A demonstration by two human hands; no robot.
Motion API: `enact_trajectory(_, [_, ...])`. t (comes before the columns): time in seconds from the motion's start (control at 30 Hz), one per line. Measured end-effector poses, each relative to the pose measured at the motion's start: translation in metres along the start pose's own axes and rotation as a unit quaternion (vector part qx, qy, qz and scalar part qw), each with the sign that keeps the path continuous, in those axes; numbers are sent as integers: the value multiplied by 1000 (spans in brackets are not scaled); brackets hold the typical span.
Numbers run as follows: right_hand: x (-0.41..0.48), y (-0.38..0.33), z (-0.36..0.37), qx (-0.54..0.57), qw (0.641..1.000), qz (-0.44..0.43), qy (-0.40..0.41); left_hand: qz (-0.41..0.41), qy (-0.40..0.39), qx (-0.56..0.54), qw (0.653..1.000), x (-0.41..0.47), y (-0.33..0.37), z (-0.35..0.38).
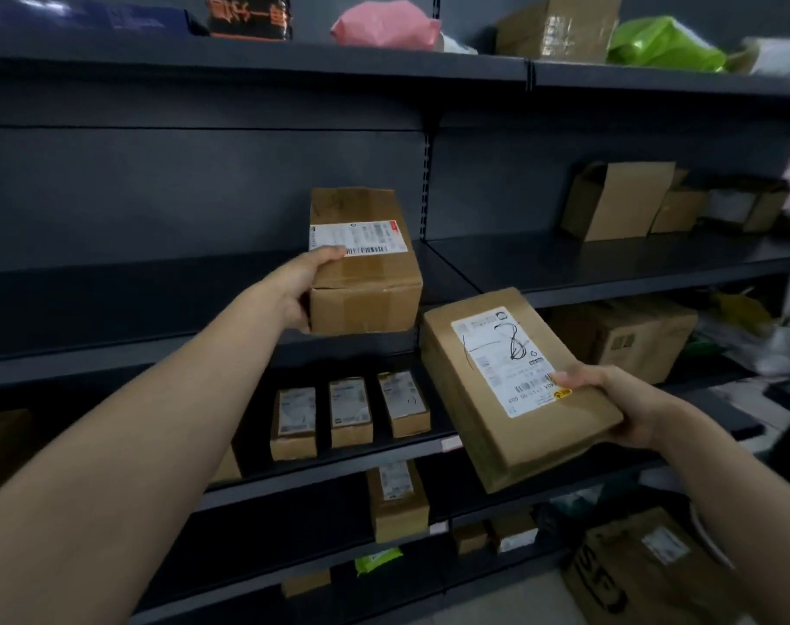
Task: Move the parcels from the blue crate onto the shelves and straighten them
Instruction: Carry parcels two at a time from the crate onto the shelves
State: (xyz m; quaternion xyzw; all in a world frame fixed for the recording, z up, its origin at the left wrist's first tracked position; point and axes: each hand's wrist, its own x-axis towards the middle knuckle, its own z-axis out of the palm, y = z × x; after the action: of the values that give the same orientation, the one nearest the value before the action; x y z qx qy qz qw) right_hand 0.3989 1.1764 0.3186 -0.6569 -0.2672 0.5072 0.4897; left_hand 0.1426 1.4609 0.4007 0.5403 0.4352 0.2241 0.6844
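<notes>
Left hand (304,286) grips labelled cardboard box (364,263) at left end, over dark middle shelf (609,263). Right hand (618,406) holds flatter labelled parcel (515,385), tilted, near right, before shelves.

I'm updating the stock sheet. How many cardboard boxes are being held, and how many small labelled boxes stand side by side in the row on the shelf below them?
Held cardboard boxes: 2 (left-hand box in the left hand, right-hand box in the right hand)
Small labelled boxes in the row: 3
Total: 5
</notes>
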Motion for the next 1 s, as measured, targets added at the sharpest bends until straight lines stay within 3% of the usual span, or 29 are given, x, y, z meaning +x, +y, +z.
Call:
enact_trajectory(0.57, [22, -9, 43, -10, 999, 13, 35, -12, -37, 46, 998, 88, 25, 31])
enact_trajectory(1.0, [35, -4, 41, 4, 1000, 13, -20, -12, 3, 36, 999, 100, 28, 57])
